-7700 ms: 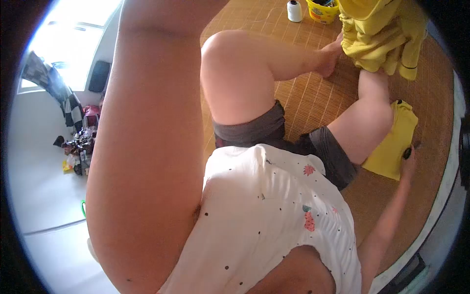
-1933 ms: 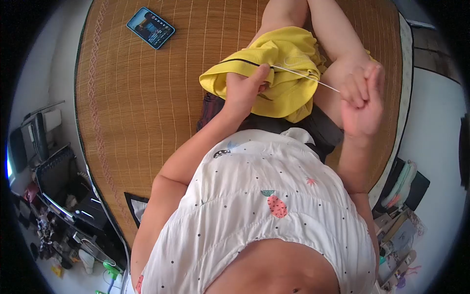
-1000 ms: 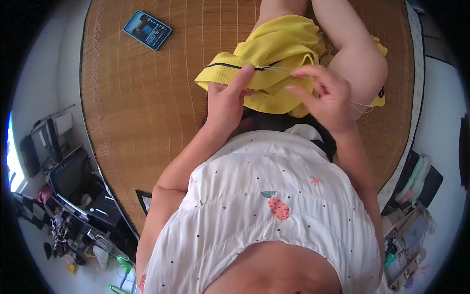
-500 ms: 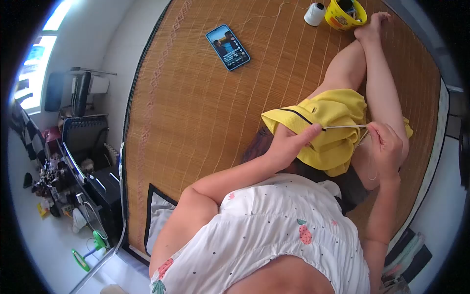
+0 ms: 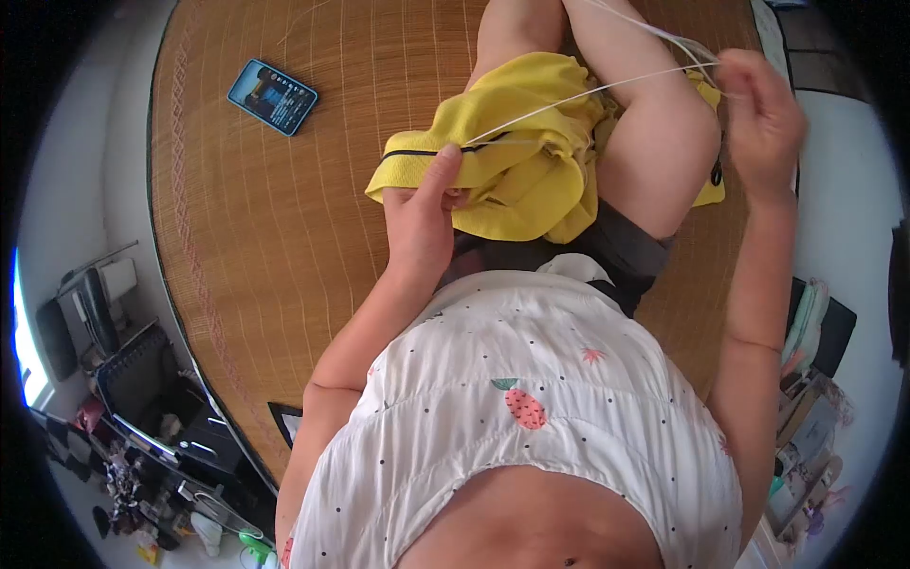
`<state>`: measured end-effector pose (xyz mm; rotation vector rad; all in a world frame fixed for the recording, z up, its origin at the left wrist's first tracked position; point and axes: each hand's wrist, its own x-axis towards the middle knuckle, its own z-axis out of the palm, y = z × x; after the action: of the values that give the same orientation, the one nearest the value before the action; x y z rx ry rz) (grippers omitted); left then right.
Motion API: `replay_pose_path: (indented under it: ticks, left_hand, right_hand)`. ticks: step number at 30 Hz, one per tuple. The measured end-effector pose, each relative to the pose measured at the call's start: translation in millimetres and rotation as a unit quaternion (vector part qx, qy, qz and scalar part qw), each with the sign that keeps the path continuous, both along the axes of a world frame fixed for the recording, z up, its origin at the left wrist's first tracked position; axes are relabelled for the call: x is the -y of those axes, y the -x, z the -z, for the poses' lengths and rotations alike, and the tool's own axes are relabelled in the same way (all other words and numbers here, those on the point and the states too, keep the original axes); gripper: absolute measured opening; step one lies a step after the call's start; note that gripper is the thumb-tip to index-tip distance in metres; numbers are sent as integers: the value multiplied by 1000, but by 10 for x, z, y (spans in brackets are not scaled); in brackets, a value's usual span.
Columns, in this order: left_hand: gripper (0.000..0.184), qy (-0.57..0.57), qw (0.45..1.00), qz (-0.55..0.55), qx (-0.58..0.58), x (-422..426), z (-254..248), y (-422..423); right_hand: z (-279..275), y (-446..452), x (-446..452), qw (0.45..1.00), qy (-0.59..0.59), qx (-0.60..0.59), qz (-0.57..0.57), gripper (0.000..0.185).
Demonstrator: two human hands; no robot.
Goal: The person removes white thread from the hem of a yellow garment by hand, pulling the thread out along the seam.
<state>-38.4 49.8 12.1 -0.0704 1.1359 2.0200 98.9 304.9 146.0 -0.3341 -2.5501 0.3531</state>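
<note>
A yellow garment [image 5: 517, 180] with a dark trim line lies bunched over my lap and thigh. My left hand [image 5: 424, 213] grips its edge near the trim, thumb on top and the other fingers partly under the cloth. From beside that thumb, white thread [image 5: 588, 93] runs up and right to my right hand [image 5: 763, 123]. The fingers of my right hand are closed on the thread, raised beyond my knee and slightly blurred. Extra strands loop near those fingers. Any needle is too small to make out.
A phone [image 5: 273, 97] with a lit screen rests on the woven mat [image 5: 275, 218] at the upper left. Black furniture with assorted items [image 5: 180, 408] stands beyond the mat's left edge. More belongings [image 5: 810, 436] are stacked at the right.
My right hand has moved up and outward, drawing a longer stretch of thread from the garment. The view has shifted, so the thread spool and yellow bucket are out of frame.
</note>
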Motion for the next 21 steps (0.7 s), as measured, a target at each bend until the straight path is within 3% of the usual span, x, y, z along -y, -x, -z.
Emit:
replay_pose_path:
  ticks: [2,4,7,10,11,13,15,17,20,21]
  left_hand:
    - [16,11,1000,-14,5,-9,0,4]
    - [15,21,999,-40,16,-32,-30,22]
    - [15,29,998,-55,12,-6,-2,47]
    - [16,32,999,-43,3,44,68,65]
    - [17,37,999,-35,0,65,91,62]
    - [18,50,998,-23,-5,71,97,37]
    - [19,58,998,-4,-29,57,74,-10]
    - [20,64,995,23,-66,39,11,-89]
    - [21,37,999,25,-30,-3,-1,-126]
    - [22,55,997,23,-43,-13,-33,-130]
  right_hand:
    - [-173,-115,-21,988,-137,-48,43,12]
    - [-312,-327,-190,976,-185,-101,52,15]
    - [-555,-885,-621,918,-325,-26,225,14]
    - [-560,-1740,-1245,838,-380,-11,392,23]
    - [-500,-2018,-1440,804,-393,-19,446,30]
    - [-505,-2126,-1368,808,-389,-25,443,37]
    - [-696,-1896,-877,876,-354,-26,326,34]
    - [-737,-1442,-613,712,-261,89,646,33]
    - [-677,-1901,-660,682,-252,90,680,21]
    - [-648,-2565,-904,752,-278,73,593,19]
